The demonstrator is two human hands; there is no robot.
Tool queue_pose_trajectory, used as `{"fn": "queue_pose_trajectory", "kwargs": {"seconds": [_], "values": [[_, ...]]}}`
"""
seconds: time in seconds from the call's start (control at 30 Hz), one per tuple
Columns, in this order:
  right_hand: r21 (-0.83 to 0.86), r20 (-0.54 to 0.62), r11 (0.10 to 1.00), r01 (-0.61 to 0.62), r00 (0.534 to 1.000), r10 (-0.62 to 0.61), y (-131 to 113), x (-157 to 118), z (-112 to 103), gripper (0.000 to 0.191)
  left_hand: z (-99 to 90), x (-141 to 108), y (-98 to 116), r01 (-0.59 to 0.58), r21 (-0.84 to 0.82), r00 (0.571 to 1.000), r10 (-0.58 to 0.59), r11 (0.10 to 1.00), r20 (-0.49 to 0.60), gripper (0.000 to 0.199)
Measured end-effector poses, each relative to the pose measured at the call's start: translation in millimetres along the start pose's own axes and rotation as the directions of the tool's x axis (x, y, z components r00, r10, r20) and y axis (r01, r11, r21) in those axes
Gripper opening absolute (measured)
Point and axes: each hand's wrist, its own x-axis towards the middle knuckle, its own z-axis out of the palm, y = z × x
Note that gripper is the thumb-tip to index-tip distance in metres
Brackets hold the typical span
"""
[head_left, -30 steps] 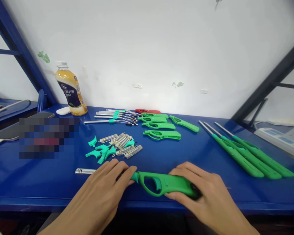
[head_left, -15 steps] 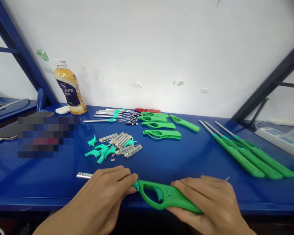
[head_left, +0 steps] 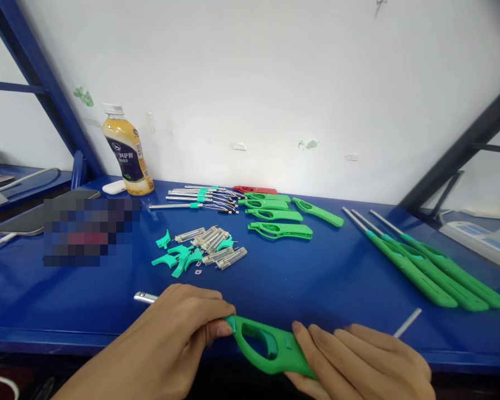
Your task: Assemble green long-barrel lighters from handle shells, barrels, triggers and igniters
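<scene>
Both hands hold a green long-neck lighter (head_left: pixel 275 350) low over the desk's front edge. My left hand (head_left: pixel 183 328) is closed around its neck at the teal collar, and the metal tube's tip pokes out to the left. My right hand (head_left: pixel 358 361) wraps the handle, hiding its end. A teal trigger (head_left: pixel 270 343) shows inside the lighter's loop. Behind my right hand a thin pale stick (head_left: pixel 409 322) sticks out, its lower end hidden. Beyond the hands lie clear fuel tanks (head_left: pixel 212 239) and loose teal triggers (head_left: pixel 181 258).
Metal tubes with wires (head_left: pixel 195 197) lie at the back, beside green handle shells (head_left: pixel 281 229) and a red one (head_left: pixel 256 190). Three long-neck lighters (head_left: pixel 437 266) rest at right. A drink bottle (head_left: pixel 129 155) stands at back left, near a phone (head_left: pixel 29 219). The blue desk (head_left: pixel 308 283) meets a white wall.
The lighter's handle end and my right hand have dipped lower. More of the pale stick now shows behind that hand. The view has shifted slightly; my left hand keeps its hold.
</scene>
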Motion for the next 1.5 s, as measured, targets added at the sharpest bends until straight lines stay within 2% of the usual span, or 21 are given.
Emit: {"fn": "queue_pose_trajectory", "kwargs": {"seconds": [0.17, 0.27, 0.33, 0.47, 0.57, 0.67, 0.77, 0.87, 0.97, 1.03, 1.2, 1.37, 1.5], "values": [[0.099, 0.014, 0.995, -0.025, 1.000, 0.023, 12, -1, 4, 0.035, -1.3, 12, 13, -0.004, 0.067, 0.999, 0.001, 0.998, 0.041, 0.033], [0.143, 0.007, 0.989, -0.026, 1.000, 0.026, 17, -3, 6, 0.036, -3.2, 14, 18, -0.077, 0.112, 0.997, 0.079, 0.991, -0.017, 0.036], [0.108, -0.003, 0.994, -0.004, 1.000, 0.004, 16, -2, 5, 0.036, -4.1, 12, 18, -0.087, 0.134, 0.996, 0.091, 0.987, -0.024, 0.038], [-0.011, -0.012, 0.999, 0.040, 0.999, -0.040, 7, -1, 0, 0.034, -5.1, 4, 10, -0.024, 0.078, 0.994, 0.016, 0.997, 0.110, 0.043], [-0.062, 0.009, 0.996, 0.065, 0.998, -0.065, 3, -1, 0, 0.033, -5.6, 3, 3, -0.014, 0.112, 0.990, -0.003, 0.994, 0.144, 0.034], [-0.040, -0.026, 0.999, 0.036, 0.999, -0.037, 6, 0, 6, 0.034, -5.2, 8, -1, -0.055, 0.135, 0.994, 0.041, 0.989, 0.101, 0.024], [0.082, -0.042, 0.992, -0.091, 0.995, 0.094, 14, 3, 10, 0.042, -4.7, 14, -2, -0.137, 0.186, 0.989, 0.146, 0.973, -0.034, 0.027], [0.258, 0.064, 0.923, -0.286, 0.958, 0.279, 21, 2, 9, 0.048, -6.0, 17, -3, -0.162, 0.284, 0.969, 0.207, 0.945, -0.135, 0.037], [0.318, 0.192, 0.859, -0.402, 0.914, 0.357, 24, -2, 7, 0.044, -6.6, 18, -5, -0.146, 0.289, 0.967, 0.198, 0.946, -0.158, 0.037], [0.311, 0.229, 0.863, -0.397, 0.913, 0.337, 25, -4, 8, 0.040, -4.6, 18, -6, -0.143, 0.264, 0.965, 0.193, 0.954, -0.175, 0.034], [0.309, 0.170, 0.909, -0.280, 0.957, 0.237, 25, -4, 14, 0.022, 8.2, 18, 0, -0.143, 0.332, 0.963, 0.208, 0.932, -0.169, 0.035], [0.303, 0.114, 0.926, -0.225, 0.973, 0.199, 23, -3, 18, 0.025, 18.3, 19, 8, -0.204, 0.355, 0.934, 0.290, 0.912, -0.208, 0.026], [0.304, 0.152, 0.918, -0.256, 0.964, 0.218, 21, -3, 23, 0.029, 18.8, 23, 11, -0.206, 0.335, 0.937, 0.284, 0.919, -0.203, 0.022]]}}
